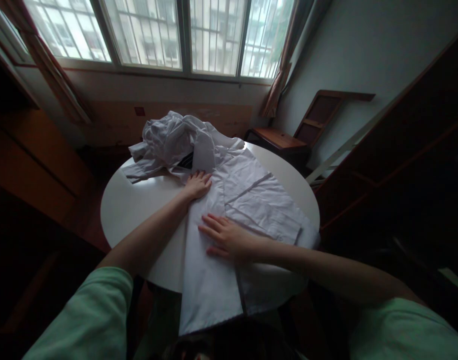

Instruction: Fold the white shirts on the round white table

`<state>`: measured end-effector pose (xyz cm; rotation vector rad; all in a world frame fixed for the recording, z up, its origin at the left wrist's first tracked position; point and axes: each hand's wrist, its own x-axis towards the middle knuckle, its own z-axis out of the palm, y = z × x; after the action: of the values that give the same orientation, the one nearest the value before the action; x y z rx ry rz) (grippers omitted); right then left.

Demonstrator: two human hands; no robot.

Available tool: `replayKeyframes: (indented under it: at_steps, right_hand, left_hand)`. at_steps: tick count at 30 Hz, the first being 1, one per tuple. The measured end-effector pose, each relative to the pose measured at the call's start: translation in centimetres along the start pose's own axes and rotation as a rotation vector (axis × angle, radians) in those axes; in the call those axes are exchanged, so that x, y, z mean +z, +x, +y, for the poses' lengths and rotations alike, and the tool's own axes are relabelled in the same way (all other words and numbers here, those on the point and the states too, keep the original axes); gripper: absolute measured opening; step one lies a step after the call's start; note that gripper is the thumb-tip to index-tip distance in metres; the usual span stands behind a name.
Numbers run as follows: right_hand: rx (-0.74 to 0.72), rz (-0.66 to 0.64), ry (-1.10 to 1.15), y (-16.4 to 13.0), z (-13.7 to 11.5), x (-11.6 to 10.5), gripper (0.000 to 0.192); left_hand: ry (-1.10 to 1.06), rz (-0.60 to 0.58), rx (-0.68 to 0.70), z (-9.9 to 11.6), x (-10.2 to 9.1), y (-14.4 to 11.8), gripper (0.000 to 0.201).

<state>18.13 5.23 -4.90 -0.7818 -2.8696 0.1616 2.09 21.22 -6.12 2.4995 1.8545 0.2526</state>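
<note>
A white shirt (pixel 209 280) with a collar and long sleeves is spread over a round white table (pixel 138 215). Its near hem hangs past the table's front edge, and one sleeve lies folded across the right side. The far left part is bunched in a crumpled heap, with a dark label showing by the collar. My left hand (pixel 198 185) lies flat on the cloth just below the collar, fingers spread. Lower down, my right hand (pixel 229 237) rests on the front panel with its fingers apart. Neither hand grips the fabric.
Behind the table at the right stands a wooden chair (pixel 285 137) near the wall. Barred windows (pixel 149 35) with curtains (pixel 50 65) run along the back. A wooden cabinet (pixel 37 155) is at the left, and dark wooden furniture (pixel 394 165) fills the right side.
</note>
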Motion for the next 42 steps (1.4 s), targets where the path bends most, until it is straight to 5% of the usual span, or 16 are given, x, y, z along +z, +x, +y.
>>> replayKeyframes:
  at_steps: [7, 11, 14, 19, 42]
  right_hand:
    - [-0.269, -0.123, 0.135, -7.5, -2.9, -1.2, 0.068]
    - [-0.288, 0.055, 0.094, -9.2, -3.0, -0.2, 0.041]
    - [-0.313, 0.231, 0.072, -9.3, -3.3, 0.6, 0.022]
    - [-0.379, 0.355, 0.132, -8.9, -3.8, 0.2, 0.021]
    - [-0.483, 0.393, 0.187, -9.5, -3.4, -1.2, 0.022]
  left_hand:
    - [-0.009, -0.025, -0.014, 0.1, -0.1, 0.0, 0.052]
    - [-0.026, -0.038, -0.016, 0.1, -0.2, 0.1, 0.052]
    - [-0.043, -0.071, -0.037, 0.0, -0.2, 0.3, 0.053]
    - [-0.043, -0.085, -0.032, -0.3, 0.0, 0.7, 0.054]
    - [-0.117, -0.010, -0.037, -0.8, 0.3, 0.9, 0.051]
